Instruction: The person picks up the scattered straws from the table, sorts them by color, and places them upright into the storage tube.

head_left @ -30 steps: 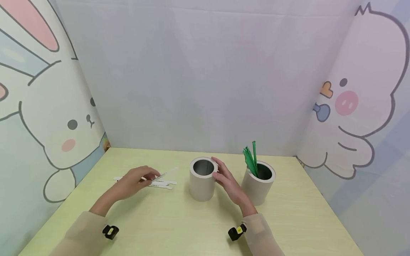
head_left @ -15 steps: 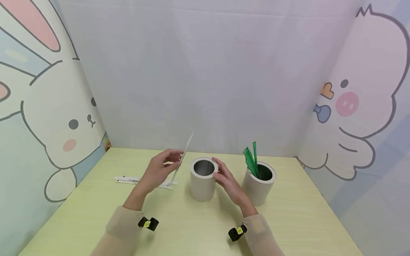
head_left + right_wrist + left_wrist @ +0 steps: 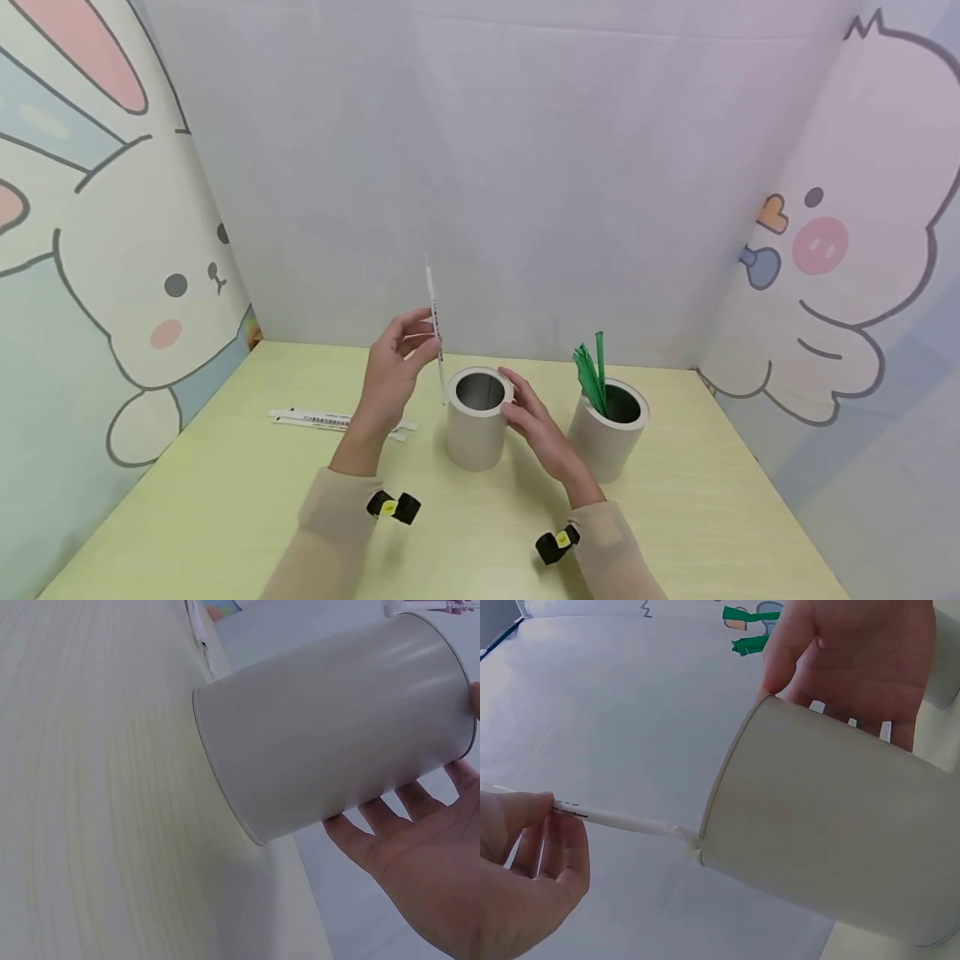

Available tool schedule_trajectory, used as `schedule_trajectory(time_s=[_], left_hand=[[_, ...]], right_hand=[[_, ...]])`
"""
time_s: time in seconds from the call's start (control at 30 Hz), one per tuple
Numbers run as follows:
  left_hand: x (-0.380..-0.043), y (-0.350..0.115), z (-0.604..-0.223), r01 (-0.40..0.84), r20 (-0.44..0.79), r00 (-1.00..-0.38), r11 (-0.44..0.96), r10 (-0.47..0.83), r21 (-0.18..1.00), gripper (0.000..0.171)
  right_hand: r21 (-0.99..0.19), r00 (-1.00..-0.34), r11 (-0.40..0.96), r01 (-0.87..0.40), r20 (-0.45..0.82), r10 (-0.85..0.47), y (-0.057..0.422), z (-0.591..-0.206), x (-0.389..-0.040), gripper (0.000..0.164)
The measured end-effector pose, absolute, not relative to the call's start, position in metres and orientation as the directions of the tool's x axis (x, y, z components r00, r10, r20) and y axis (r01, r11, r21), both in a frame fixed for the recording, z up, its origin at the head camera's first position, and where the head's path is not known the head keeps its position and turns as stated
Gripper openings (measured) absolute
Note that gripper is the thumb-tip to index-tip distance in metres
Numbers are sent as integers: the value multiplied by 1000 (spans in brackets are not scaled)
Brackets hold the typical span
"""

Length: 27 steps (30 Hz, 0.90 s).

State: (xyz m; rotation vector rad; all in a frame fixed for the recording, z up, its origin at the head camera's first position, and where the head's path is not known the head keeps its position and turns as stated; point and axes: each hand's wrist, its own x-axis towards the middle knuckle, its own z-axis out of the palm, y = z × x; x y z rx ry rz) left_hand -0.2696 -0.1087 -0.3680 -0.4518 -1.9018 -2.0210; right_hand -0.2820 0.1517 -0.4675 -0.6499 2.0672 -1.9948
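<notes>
My left hand (image 3: 392, 371) pinches a white paper-wrapped straw (image 3: 436, 317) between thumb and fingers, holding it nearly upright. The straw's lower end is close beside the left rim of a white cylindrical holder (image 3: 475, 442). In the left wrist view that end of the wrapped straw (image 3: 630, 821) meets or overlaps the rim; contact is hard to judge. On the holder's other side, my right hand (image 3: 542, 431) grips it, thumb at the rim and fingers along the wall. The right wrist view has the holder (image 3: 330, 727) standing on the table.
Several white wrapped straws (image 3: 315, 419) lie on the table (image 3: 225, 517) at left, partly behind my left forearm. A second white holder (image 3: 606, 446), right of my right hand, contains several green wrapped straws (image 3: 590, 379). A pale cloth backdrop (image 3: 480, 183) stands behind.
My left hand has lifted a wrapped straw from the pile and carried it right and up to the holder, turning it upright. My right hand has stayed on the holder.
</notes>
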Motion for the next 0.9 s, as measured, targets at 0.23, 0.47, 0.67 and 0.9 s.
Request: schedule_trajectory(time_s=[0.23, 0.47, 0.67, 0.9], left_hand=[[-266, -102, -368, 461, 450, -887, -139, -105, 876, 48], [-267, -92, -371, 482, 467, -875, -157, -128, 862, 48], [-269, -90, -375, 502, 484, -863, -153, -142, 851, 47], [-274, -80, -388, 469, 464, -882, -60, -84, 881, 47]], right_hand=[[-985, -884, -2, -175, 158, -439, 149, -465, -279, 60], [-985, -885, 4, -173, 153, -439, 150, -464, -279, 61], [-986, -884, 1, -169, 151, -442, 151, -465, -281, 62], [-986, -886, 5, -164, 146, -439, 151, -466, -282, 61]])
